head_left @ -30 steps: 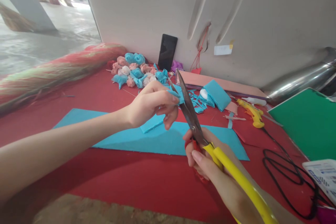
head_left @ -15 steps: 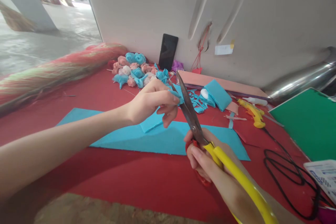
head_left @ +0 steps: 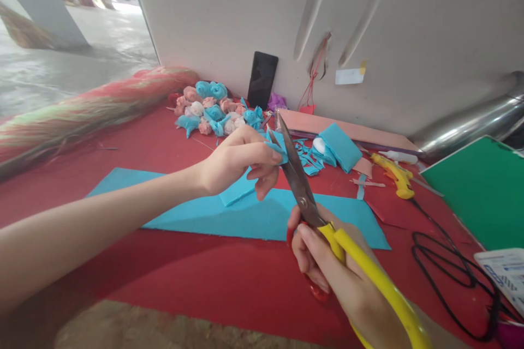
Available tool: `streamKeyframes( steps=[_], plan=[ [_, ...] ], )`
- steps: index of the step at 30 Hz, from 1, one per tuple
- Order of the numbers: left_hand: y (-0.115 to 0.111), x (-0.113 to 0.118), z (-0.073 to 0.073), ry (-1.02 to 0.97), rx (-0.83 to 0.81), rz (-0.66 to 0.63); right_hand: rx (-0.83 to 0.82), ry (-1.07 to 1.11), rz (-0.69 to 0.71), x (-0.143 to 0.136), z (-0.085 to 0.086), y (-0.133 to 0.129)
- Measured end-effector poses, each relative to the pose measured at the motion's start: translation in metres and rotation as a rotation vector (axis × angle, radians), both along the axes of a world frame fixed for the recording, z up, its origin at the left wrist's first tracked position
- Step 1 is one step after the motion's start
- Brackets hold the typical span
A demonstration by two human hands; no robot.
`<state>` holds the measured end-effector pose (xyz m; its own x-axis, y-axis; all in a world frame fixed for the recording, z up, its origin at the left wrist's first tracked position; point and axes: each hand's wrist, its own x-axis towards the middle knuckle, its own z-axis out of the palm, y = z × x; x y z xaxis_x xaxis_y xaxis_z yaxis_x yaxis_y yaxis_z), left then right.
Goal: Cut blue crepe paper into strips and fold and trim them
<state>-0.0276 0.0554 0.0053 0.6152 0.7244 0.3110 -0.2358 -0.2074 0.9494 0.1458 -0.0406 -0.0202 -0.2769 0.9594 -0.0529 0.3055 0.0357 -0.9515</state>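
My left hand is closed in a pinch on a small piece of blue crepe paper. In my right hand is a pair of scissors with a yellow handle and a red one. The blades point up and away, parted slightly at the tips, and lie right against the blue paper. Below my hands a long blue paper sheet is spread out, with a folded blue piece on top, partly hidden by my left fingers.
Paper roses in blue, pink and white are heaped at the back. Nearby stand a phone, blue scraps and a folded blue stack. A yellow glue gun with black cord and a green board lie right.
The scissors' tips have shifted slightly to the right, and the fingers of my right hand have moved a little on the handles. My left hand keeps its pinch on the blue paper.
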Motion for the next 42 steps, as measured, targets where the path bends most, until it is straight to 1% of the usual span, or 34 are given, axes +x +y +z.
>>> streamKeyframes(
  steps=[4,7,11,15,17,20,22,25,27,30,34,38,40,42],
  plan=[
    [-0.001,0.000,0.002,-0.004,-0.031,-0.011,-0.035,0.046,-0.042,-0.002,0.001,0.001],
    [-0.003,0.000,0.003,0.024,-0.018,0.016,-0.084,0.094,-0.096,-0.001,0.003,0.002],
    [-0.006,0.001,0.001,0.060,0.047,0.102,-0.093,0.172,-0.099,0.000,0.000,0.004],
    [-0.011,0.007,-0.004,0.080,0.073,0.217,-0.073,0.145,-0.105,0.000,-0.011,0.003],
    [-0.016,0.011,-0.005,0.096,0.069,0.239,-0.064,0.131,-0.135,0.000,-0.015,0.004],
    [-0.024,0.016,-0.006,0.127,0.041,0.196,0.010,0.168,-0.166,0.001,-0.013,0.007],
    [-0.029,0.019,-0.007,0.167,0.043,0.145,0.110,0.230,-0.187,0.004,-0.007,0.011],
    [-0.035,0.020,-0.010,0.228,0.094,0.046,0.255,0.350,-0.231,0.008,0.003,0.015],
    [-0.037,0.020,-0.013,0.267,0.126,-0.017,0.271,0.409,-0.228,0.009,0.008,0.015],
    [-0.039,0.020,-0.016,0.340,0.188,-0.060,0.232,0.446,-0.216,0.006,0.014,0.015],
    [-0.042,0.021,-0.013,0.405,0.355,-0.049,0.266,0.372,-0.237,0.008,0.020,0.015],
    [-0.042,0.022,-0.007,0.413,0.499,0.047,0.304,0.210,-0.158,0.017,0.024,0.014],
    [-0.041,0.021,-0.006,0.414,0.535,0.059,0.295,0.170,-0.123,0.019,0.025,0.014],
    [-0.039,0.019,-0.005,0.429,0.499,0.008,0.291,0.181,-0.121,0.018,0.026,0.013]
  ],
)
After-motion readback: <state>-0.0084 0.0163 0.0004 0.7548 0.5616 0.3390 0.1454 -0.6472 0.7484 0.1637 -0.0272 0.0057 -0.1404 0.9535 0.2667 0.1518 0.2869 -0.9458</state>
